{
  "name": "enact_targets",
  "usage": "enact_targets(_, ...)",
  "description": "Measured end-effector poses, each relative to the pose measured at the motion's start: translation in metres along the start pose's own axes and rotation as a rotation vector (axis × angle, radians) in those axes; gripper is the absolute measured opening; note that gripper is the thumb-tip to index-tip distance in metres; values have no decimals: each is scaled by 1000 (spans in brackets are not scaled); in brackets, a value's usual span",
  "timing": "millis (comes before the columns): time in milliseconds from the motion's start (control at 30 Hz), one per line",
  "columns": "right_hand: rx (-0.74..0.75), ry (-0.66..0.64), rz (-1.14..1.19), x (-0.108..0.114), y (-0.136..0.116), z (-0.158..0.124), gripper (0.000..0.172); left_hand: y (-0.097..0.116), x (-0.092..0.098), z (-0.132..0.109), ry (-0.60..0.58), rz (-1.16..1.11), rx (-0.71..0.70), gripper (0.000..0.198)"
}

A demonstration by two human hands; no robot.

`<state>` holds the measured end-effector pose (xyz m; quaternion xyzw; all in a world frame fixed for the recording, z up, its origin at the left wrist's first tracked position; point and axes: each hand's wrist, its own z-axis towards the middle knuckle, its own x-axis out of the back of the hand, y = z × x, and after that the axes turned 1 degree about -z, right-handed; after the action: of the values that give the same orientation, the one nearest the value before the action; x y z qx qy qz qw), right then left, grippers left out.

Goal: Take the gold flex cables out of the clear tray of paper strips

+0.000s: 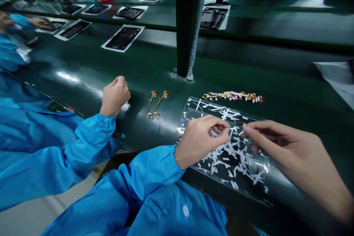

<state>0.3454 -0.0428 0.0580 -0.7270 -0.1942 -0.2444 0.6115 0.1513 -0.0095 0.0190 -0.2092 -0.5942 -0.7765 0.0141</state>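
My left hand (206, 134) is closed in a pinch over a clear plastic tray (181, 129). White scraps show beside its fingertips, but I cannot make out what it grips. Facing it, my right hand (287, 147) pinches a thin orange-brown flex cable (241, 122), mostly hidden by the fingers. Many small white strips (218, 158) lie scattered in the tray beneath both hands. Just behind the tray is a heap of flex cables (235, 96) with white tabs. Two separate flex cables (157, 105) rest on the green bench to the left.
A co-worker's closed hand (116, 96) rests over the bench at left. A dark post (186, 25) rises from the green bench (155, 70). Phone-like assemblies on white sheets, including one assembly (123, 38), lie farther back. Other people in blue work across the line.
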Motion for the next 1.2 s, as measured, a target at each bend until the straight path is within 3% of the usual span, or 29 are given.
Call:
enact_targets(133, 23, -22, 12, -5, 3, -2, 38, 3, -4, 0, 31, -58, 1, 15)
enact_targets(467, 182, 32, -119, -14, -4, -5, 31, -3, -7, -2, 158, 52, -106, 8)
enact_targets(700, 172, 62, -77, -18, -7, -6, 28, -2, -5, -3, 164, 24, -108, 11)
enact_targets(1000, 182, 10, -126, -23, -12, -8, 30, -2, 0, -2, 98, 38, -48, 6)
enact_targets(1200, 83, -106, -31, -14, -10, -6, 33, -6, 9, 1, -56, -56, 16, 3)
